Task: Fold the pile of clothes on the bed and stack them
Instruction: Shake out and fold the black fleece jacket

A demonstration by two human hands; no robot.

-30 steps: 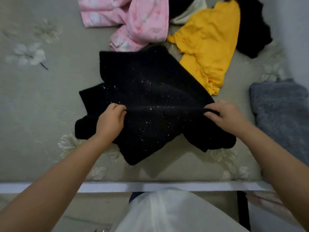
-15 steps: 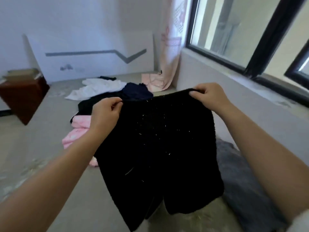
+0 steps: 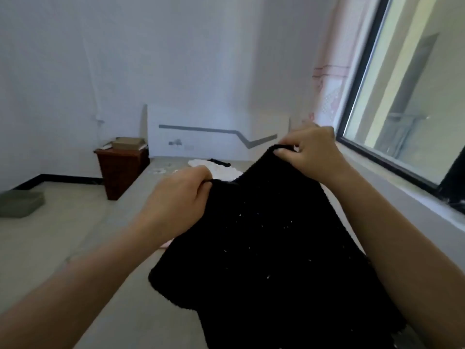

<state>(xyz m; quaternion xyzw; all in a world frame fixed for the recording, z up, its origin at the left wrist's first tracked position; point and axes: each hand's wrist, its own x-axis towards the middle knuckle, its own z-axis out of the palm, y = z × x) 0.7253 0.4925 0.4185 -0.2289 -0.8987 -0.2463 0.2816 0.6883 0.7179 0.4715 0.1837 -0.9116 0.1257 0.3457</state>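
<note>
Grey bed (image 3: 63, 248), left hand (image 3: 176, 202), right hand (image 3: 312, 154) pinching black garment (image 3: 276, 260) top edge

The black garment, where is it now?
In the head view, the black garment hangs centre-right, held up at its top edge by the left hand and right hand.

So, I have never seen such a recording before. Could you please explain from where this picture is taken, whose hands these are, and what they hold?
No machine here: a person wears a camera on the head, so you see their own two bare arms from above. The left hand and right hand each pinch the top edge of a black garment, holding it up so it hangs in the air. Behind it lies the bed, with a white garment far back. Beside the bed stands a brown cabinet. A window is on the right. The task is folding clothes.
</note>
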